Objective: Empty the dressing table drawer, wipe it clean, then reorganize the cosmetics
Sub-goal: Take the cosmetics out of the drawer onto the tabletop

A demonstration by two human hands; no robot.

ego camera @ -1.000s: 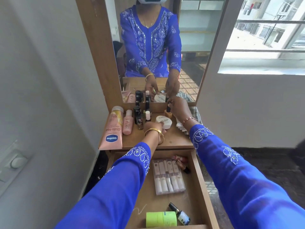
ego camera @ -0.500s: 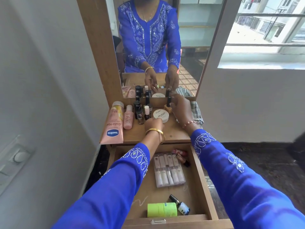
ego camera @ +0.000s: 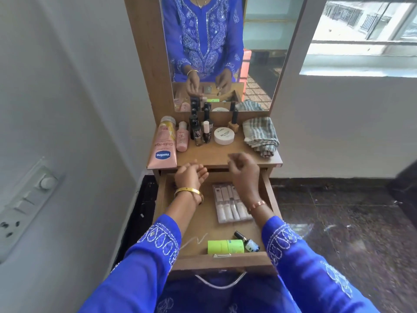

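- Both hands have drawn back from the jar and bottle at the rear of the counter and now hover over the drawer's back edge, holding nothing.
- Counter (ego camera: 216, 155): wooden dressing table top beneath a mirror (ego camera: 259, 53).
- Drawer (ego camera: 200, 224): pulled out below the counter, wooden base partly bare.
- Striped cloth (ego camera: 260, 135): folded, at the counter's right end.
- Pink Vaseline tube (ego camera: 163, 146): lying flat at the counter's left edge, cap to the rear.
- Clear pack of white tubes (ego camera: 230, 205): lying in the drawer, right of centre, partly under the right forearm.
- Green cylinder (ego camera: 225, 246): on its side against the drawer's front wall.
- White round jar (ego camera: 224, 136): on the counter, mid-rear, left of the cloth.
- Small pink bottle (ego camera: 182, 140): just beside the Vaseline tube.
- Left hand (ego camera: 190, 175): empty, fingers loosely open, gold bangle on the wrist.
- Right hand (ego camera: 244, 168): empty, fingers loosely curled, copper bangle on the wrist.
- Cluster of dark nail-polish bottles (ego camera: 199, 129): upright, between pink bottle and jar.
- Black-capped dropper bottle (ego camera: 247, 241): lying just right of the green cylinder.
- Tan bottle with black cap (ego camera: 234, 124): upright behind the jar.
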